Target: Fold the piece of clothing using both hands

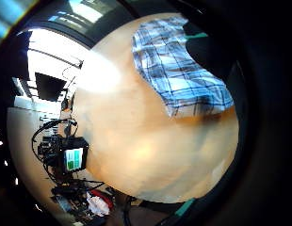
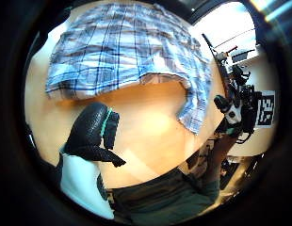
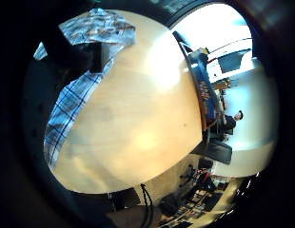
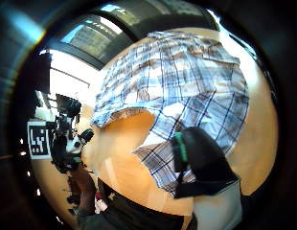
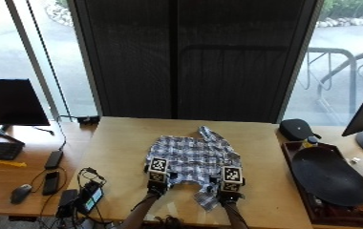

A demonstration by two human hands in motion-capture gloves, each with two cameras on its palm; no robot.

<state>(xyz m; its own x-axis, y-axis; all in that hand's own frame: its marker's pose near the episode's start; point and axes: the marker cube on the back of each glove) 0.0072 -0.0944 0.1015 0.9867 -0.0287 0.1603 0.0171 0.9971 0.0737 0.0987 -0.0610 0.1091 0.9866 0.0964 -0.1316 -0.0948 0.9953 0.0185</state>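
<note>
At the table's near edge, we hover both hands, left hand and right hand, grasp indiscernible, over the spread plaid shirt, whose loose hem may bunch if lifted unevenly.

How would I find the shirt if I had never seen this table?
Look at the light wooden table in front of the tall dark window panel. Near its middle, just ahead of the left hand and right hand, lies the checked shirt. It is the only cloth there, blue and white plaid, crumpled, unlike the hard black things at the table's sides.
</note>
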